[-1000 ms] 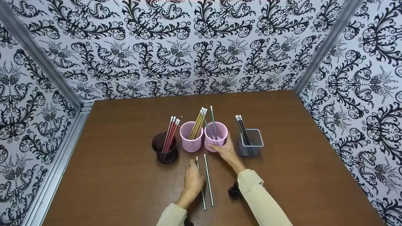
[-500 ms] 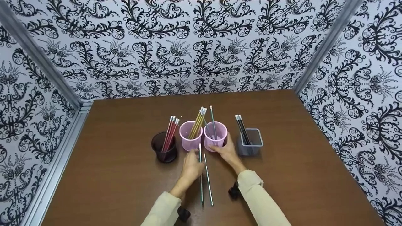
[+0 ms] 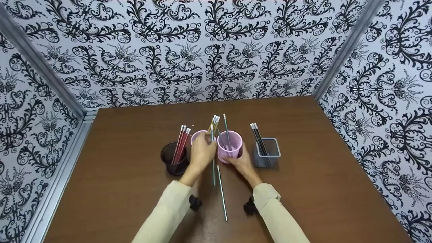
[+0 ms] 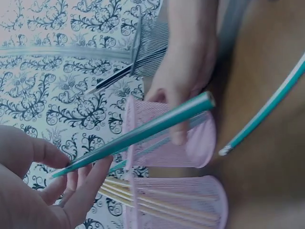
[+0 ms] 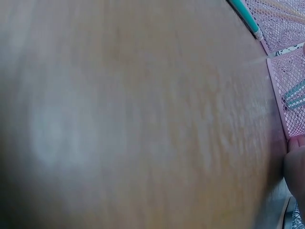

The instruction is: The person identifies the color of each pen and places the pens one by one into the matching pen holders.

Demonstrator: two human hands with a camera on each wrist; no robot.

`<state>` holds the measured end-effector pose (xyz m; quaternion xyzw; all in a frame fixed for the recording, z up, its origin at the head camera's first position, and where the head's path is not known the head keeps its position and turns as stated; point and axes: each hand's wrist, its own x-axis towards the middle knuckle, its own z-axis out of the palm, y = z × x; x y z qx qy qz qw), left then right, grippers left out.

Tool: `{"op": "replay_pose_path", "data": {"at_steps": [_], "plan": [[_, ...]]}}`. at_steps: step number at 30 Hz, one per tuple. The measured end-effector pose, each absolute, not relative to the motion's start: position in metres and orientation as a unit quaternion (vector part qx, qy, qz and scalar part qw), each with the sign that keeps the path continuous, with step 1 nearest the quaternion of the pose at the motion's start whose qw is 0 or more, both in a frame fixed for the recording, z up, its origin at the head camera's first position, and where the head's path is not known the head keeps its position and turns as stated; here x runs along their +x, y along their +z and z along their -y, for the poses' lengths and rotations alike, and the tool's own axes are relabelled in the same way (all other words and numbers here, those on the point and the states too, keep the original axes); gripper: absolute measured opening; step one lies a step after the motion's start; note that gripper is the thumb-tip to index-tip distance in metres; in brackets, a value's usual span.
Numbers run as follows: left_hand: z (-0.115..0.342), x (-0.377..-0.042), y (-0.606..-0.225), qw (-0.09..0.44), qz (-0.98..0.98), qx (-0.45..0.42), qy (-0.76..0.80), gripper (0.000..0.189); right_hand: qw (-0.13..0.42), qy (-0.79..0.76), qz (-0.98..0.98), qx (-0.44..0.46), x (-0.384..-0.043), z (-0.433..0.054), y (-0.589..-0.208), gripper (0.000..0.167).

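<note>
My left hand (image 3: 201, 152) pinches a green pencil (image 4: 143, 130) between thumb and fingers, raised in front of two pink mesh cups. In the head view, this pencil stands nearly upright. With my right hand (image 3: 243, 164) I grip the right pink cup (image 3: 221, 154), which has two green pencils (image 3: 228, 136) leaning inside. Yellow pencils (image 4: 162, 205) lean in the left pink cup (image 4: 221, 202), partly hidden behind my left hand in the head view. One more green pencil (image 3: 222, 195) lies on the brown table (image 3: 324, 189), nearer me than the cups.
To the left, a dark round cup (image 3: 178, 169) holds several red pencils (image 3: 182, 145). At the right, a grey square holder (image 3: 279, 152) contains black pencils (image 3: 259, 139). Patterned walls (image 3: 236, 60) bound the table at the back and sides.
My left hand has picked up one green pencil from the table and carried it up and away from me toward the cups. My right hand stays at the right pink cup.
</note>
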<state>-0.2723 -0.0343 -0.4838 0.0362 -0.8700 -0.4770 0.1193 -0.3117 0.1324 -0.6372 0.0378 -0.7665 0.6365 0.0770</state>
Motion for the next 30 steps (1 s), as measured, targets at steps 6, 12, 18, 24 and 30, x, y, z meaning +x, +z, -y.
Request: {"op": "replay_pose_path", "data": {"at_steps": [6, 12, 18, 24, 30], "plan": [[0.028, -0.293, -0.465, 0.154, 0.854, 0.04, -0.495, 0.028, 0.074, 0.635, 0.768, 0.036, -0.31, -0.135, -0.639, 0.084], [0.025, -0.309, -0.459, 0.17, 0.807, 0.057, -0.563, 0.026, 0.079, 0.632, 0.771, 0.02, -0.309, -0.133, -0.638, 0.082], [0.023, -0.315, -0.459, 0.191, 0.773, 0.078, -0.6, 0.025, 0.08, 0.626, 0.776, 0.021, -0.301, -0.127, -0.623, 0.079], [0.015, -0.315, -0.457, 0.215, 0.761, 0.048, -0.61, 0.023, 0.075, 0.649, 0.756, 0.043, -0.293, -0.126, -0.602, 0.079], [0.01, -0.314, -0.479, 0.222, 0.769, 0.07, -0.596, 0.023, 0.084, 0.643, 0.76, 0.043, -0.291, -0.126, -0.603, 0.077]]}}
